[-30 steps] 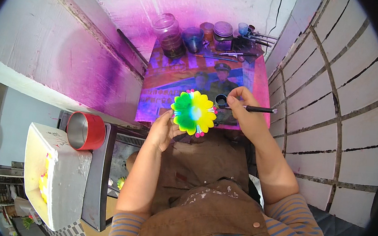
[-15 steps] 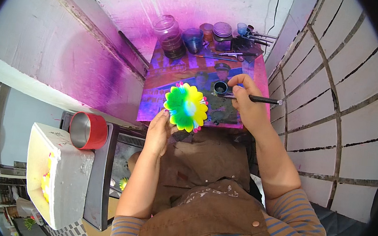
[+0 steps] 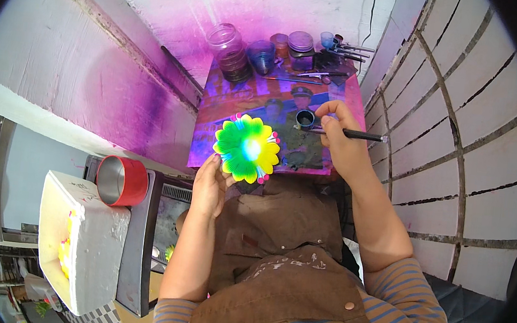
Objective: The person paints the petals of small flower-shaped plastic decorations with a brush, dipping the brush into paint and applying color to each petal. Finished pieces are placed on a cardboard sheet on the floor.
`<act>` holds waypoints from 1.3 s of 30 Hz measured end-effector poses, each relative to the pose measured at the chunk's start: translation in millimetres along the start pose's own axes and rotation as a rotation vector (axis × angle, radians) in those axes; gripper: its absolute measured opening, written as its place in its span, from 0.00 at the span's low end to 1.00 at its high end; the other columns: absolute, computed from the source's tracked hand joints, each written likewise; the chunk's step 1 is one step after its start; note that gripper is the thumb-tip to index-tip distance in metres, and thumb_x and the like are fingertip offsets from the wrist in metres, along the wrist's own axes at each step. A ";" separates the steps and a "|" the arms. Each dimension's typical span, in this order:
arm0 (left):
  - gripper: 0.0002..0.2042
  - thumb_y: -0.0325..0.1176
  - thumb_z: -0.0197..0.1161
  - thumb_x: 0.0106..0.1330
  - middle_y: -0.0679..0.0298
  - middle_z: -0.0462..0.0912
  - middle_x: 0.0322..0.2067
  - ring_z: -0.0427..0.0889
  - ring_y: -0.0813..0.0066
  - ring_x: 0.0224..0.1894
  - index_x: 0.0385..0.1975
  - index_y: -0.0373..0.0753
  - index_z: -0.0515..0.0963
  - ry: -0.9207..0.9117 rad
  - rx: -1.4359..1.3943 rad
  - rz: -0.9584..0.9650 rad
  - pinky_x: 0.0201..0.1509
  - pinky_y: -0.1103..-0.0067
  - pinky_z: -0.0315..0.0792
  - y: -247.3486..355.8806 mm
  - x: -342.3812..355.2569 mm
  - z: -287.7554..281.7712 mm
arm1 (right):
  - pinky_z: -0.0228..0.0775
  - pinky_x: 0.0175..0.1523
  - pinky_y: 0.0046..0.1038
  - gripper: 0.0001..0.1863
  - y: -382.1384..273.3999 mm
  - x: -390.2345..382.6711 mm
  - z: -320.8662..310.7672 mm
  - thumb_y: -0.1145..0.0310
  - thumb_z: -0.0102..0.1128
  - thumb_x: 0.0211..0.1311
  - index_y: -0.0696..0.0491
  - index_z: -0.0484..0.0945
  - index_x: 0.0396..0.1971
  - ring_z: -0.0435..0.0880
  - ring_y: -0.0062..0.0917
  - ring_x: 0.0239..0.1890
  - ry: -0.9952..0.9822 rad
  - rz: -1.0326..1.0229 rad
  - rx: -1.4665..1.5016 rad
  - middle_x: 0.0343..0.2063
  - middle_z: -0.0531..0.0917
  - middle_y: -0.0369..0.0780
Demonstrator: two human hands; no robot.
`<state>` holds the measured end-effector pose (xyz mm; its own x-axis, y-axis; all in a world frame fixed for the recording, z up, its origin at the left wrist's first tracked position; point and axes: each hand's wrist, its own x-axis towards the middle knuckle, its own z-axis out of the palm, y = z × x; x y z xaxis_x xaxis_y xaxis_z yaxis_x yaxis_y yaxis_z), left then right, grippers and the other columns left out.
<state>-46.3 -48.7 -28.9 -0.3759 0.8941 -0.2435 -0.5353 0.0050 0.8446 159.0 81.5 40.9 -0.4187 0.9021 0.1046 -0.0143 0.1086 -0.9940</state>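
Observation:
A flower-shaped dish with scalloped petals rests in my left hand, whose fingers grip its lower left edge and partly go behind it. Green covers much of its left and lower side, yellow the right, with a pale centre and small pink tips along the rim. My right hand is closed around an airbrush with a dark handle. Its round paint cup faces up, to the right of the dish and apart from it. The airbrush's tip is hard to make out.
Paint-stained table ahead holds a glass jar, a blue cup, a lidded jar and several more airbrushes. To my left, a red pot stands by a white foam box with yellow pieces inside. Tiled wall rises at right.
My left hand has shifted the dish slightly left and turned it, so the green now reaches more of the lower side. My right hand and the airbrush have barely moved.

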 end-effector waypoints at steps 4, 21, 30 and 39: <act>0.14 0.35 0.39 0.65 0.59 0.75 0.40 0.76 0.71 0.40 0.44 0.35 0.66 0.006 -0.016 0.003 0.43 0.76 0.70 3.5 -3.7 3.0 | 0.53 0.24 0.19 0.06 2.5 -2.0 -0.5 0.69 0.45 0.54 0.55 0.68 0.31 0.61 0.12 0.20 -0.012 0.016 -0.036 0.16 0.65 0.31; 0.14 0.36 0.39 0.65 0.59 0.75 0.39 0.76 0.71 0.39 0.44 0.34 0.66 0.021 -0.020 0.004 0.42 0.76 0.71 0.6 -2.3 1.0 | 0.52 0.24 0.17 0.07 -7.2 -2.2 6.1 0.69 0.45 0.55 0.55 0.67 0.31 0.60 0.11 0.20 -0.044 0.036 0.082 0.17 0.64 0.30; 0.14 0.37 0.40 0.65 0.60 0.75 0.39 0.76 0.71 0.40 0.44 0.36 0.66 0.060 -0.049 0.052 0.43 0.74 0.70 -1.4 -1.9 -0.4 | 0.52 0.24 0.18 0.07 2.2 -13.8 0.9 0.69 0.44 0.55 0.55 0.67 0.32 0.59 0.11 0.20 -0.092 0.077 0.012 0.17 0.63 0.30; 0.14 0.36 0.40 0.65 0.61 0.73 0.41 0.75 0.70 0.43 0.44 0.36 0.65 0.083 -0.127 0.108 0.45 0.73 0.70 -7.9 3.8 -4.9 | 0.52 0.24 0.18 0.07 8.9 -15.2 -0.7 0.68 0.46 0.55 0.55 0.67 0.32 0.60 0.11 0.20 -0.098 0.083 0.010 0.17 0.64 0.30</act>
<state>-47.1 -47.5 -38.8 -0.4946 0.8465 -0.1972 -0.5779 -0.1508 0.8021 165.9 69.1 30.5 -0.5058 0.8625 0.0190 0.0154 0.0310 -0.9994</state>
